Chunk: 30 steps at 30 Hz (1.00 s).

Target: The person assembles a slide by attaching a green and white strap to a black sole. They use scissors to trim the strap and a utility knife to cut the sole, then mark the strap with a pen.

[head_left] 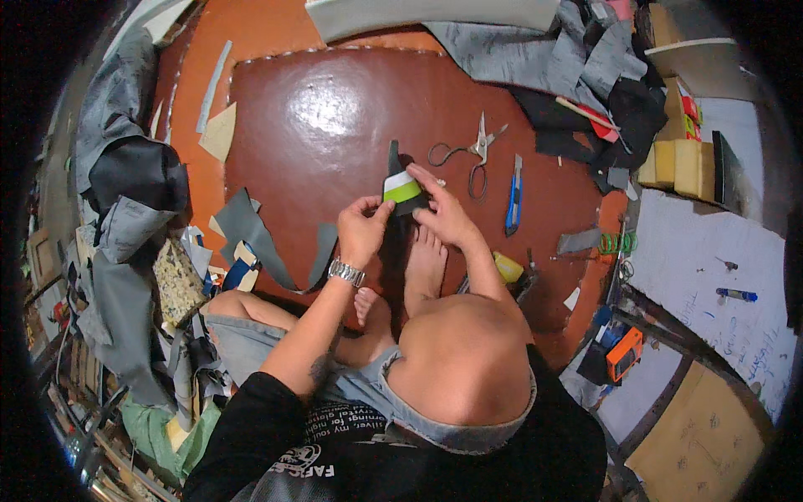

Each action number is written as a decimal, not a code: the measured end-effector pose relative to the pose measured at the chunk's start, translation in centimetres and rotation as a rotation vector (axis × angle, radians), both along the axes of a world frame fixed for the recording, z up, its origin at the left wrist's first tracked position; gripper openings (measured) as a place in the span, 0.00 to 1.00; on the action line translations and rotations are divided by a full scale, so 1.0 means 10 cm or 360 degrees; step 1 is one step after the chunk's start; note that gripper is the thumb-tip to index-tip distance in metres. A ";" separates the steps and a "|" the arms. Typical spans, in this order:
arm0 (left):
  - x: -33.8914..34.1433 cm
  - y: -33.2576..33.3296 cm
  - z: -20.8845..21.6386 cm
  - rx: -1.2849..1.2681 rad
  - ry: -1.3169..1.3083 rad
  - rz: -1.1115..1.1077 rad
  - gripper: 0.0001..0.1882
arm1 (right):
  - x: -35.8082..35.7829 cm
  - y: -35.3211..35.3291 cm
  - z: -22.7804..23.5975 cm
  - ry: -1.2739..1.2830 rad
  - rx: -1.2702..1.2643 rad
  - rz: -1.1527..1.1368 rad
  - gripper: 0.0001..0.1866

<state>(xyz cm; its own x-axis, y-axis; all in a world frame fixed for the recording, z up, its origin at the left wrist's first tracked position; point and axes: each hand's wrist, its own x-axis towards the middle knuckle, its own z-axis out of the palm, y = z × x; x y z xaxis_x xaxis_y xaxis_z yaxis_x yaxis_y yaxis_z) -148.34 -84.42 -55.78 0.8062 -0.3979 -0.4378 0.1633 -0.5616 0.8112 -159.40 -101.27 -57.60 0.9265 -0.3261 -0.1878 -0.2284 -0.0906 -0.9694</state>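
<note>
In front of me, both hands meet on a narrow dark grey piece of sheet material (394, 155) that stands upright between them. Across it lies a bright green and white strip (402, 193). The thumb and fingertips of my left hand (361, 227) pinch the left end of this strip. My right hand (447, 216) grips the right side of the dark piece, fingers at its upper edge and thumb lower down. Whether the strip is fixed to the dark piece, I cannot tell. To the right lie spread metal scissors (478, 149) and a blue utility knife (514, 197).
I sit on a reddish-brown floor covering (293, 167). Dark grey offcuts (251, 237) lie left of my hands, with more grey material (125, 188) heaped beyond. Rolled grey material (527, 58) fills the far right. An orange device (625, 355) and white board (703, 276) are at right.
</note>
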 end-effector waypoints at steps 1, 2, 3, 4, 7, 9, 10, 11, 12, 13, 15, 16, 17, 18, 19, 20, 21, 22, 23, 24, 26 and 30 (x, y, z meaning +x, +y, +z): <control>-0.03 0.01 0.00 0.0059 -0.0011 -0.0001 0.12 | 0.00 -0.02 0.00 0.0103 0.0225 -0.0027 0.41; -0.06 0.02 0.00 0.0050 -0.0036 0.0007 0.12 | 0.01 -0.02 -0.02 0.0147 0.0235 -0.0129 0.38; -0.09 0.02 0.01 0.0007 -0.0069 0.0022 0.13 | 0.03 -0.04 -0.03 0.0069 0.0145 -0.0147 0.37; -0.12 0.01 0.02 -0.0001 -0.0098 0.0032 0.13 | 0.06 -0.06 -0.04 0.0054 0.0075 -0.0163 0.36; -0.20 -0.01 0.12 0.0024 -0.0256 -0.0006 0.13 | 0.10 -0.06 -0.05 0.0038 -0.0119 -0.0169 0.31; -0.24 -0.04 0.20 -0.0020 -0.0320 -0.0029 0.13 | 0.15 -0.07 -0.03 0.0044 -0.0180 -0.0131 0.29; -0.28 -0.04 0.25 -0.0074 -0.0312 -0.0027 0.13 | 0.15 -0.08 -0.02 0.0070 -0.0102 -0.0120 0.28; -0.30 -0.05 0.28 -0.0131 -0.0308 -0.0029 0.13 | 0.15 -0.09 -0.01 0.0099 -0.0015 -0.0124 0.27; -0.31 -0.06 0.31 -0.0134 -0.0297 -0.0015 0.13 | 0.15 -0.10 0.01 0.0144 0.0088 -0.0129 0.26; -0.32 -0.08 0.33 -0.0140 -0.0287 0.0002 0.13 | 0.15 -0.11 0.02 0.0111 0.0031 -0.0095 0.25; -0.32 -0.08 0.34 -0.0078 -0.0275 0.0004 0.12 | 0.13 -0.15 0.03 0.0134 -0.0044 -0.0039 0.24; -0.31 -0.08 0.34 -0.0011 -0.0271 -0.0012 0.12 | 0.13 -0.17 0.03 0.0092 -0.0082 -0.0012 0.24; -0.30 -0.07 0.33 0.0042 -0.0291 -0.0020 0.12 | 0.13 -0.19 0.03 0.0114 -0.0102 0.0002 0.24; -0.28 -0.06 0.32 0.0046 -0.0264 -0.0025 0.12 | 0.13 -0.21 0.03 0.0103 -0.0109 0.0022 0.24; -0.25 -0.07 0.30 0.0036 -0.0263 -0.0020 0.12 | 0.14 -0.22 0.03 0.0107 -0.0137 0.0042 0.23; -0.21 -0.07 0.28 0.0025 -0.0266 -0.0013 0.12 | 0.17 -0.23 0.03 0.0073 -0.0157 0.0069 0.23; -0.18 -0.06 0.27 0.0031 -0.0238 -0.0008 0.12 | 0.20 -0.25 0.02 0.0060 -0.0171 0.0092 0.22; -0.14 -0.06 0.25 0.0037 -0.0213 -0.0003 0.13 | 0.23 -0.25 0.02 0.0000 -0.0217 0.0102 0.21; -0.10 -0.06 0.24 0.0057 -0.0185 0.0000 0.13 | 0.26 -0.25 0.02 -0.0038 -0.0258 0.0107 0.21; -0.07 -0.06 0.23 0.0086 -0.0083 0.0048 0.13 | 0.29 -0.25 0.03 -0.0011 -0.0288 0.0112 0.20; -0.05 -0.04 0.22 0.0002 -0.0081 0.0068 0.13 | 0.31 -0.23 0.04 -0.0004 -0.0352 0.0121 0.20; -0.09 0.02 0.20 -0.0028 -0.0201 0.0031 0.14 | 0.34 -0.19 0.05 0.0041 -0.0460 0.0133 0.20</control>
